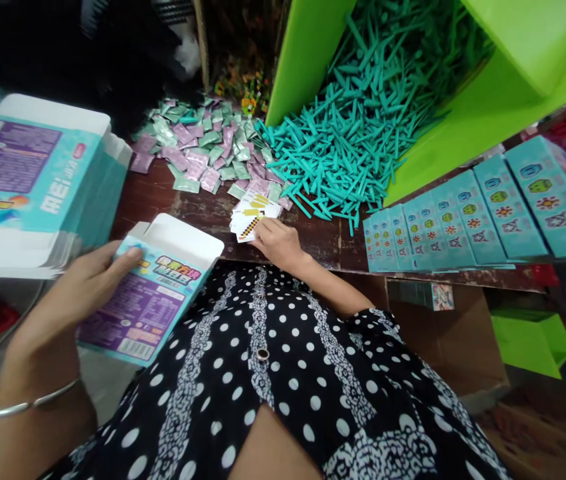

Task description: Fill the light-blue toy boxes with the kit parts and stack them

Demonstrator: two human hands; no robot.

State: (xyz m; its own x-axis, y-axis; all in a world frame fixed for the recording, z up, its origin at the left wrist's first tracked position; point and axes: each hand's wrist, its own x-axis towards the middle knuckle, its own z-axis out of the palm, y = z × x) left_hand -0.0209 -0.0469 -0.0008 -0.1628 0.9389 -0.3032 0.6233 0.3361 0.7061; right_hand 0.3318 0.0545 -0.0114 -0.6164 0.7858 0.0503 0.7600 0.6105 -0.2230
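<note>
My left hand point(85, 283) grips a flattened turquoise and purple carton point(155, 287) by its left edge, thumb on top. The carton's white end flap points away from me. At the table's front edge my right hand point(280, 241) is closed, with its fingertips on a small pile of white printed cards point(250, 217). The top card shows a pixel-style pickaxe picture; the fingertips partly hide the cards. Behind the cards lies a heap of small green and pink sachets point(213, 150). Teal pointed plastic sticks point(343, 153) spill out beside them.
A thick stack of flat cartons point(83, 193) stands at the left. A bright green bin point(307, 53) lies open at the back right. Filled-out turquoise boxes point(487, 207) stand in a row at the right edge. Below the table are a cardboard box point(443, 347) and a green container point(533, 340).
</note>
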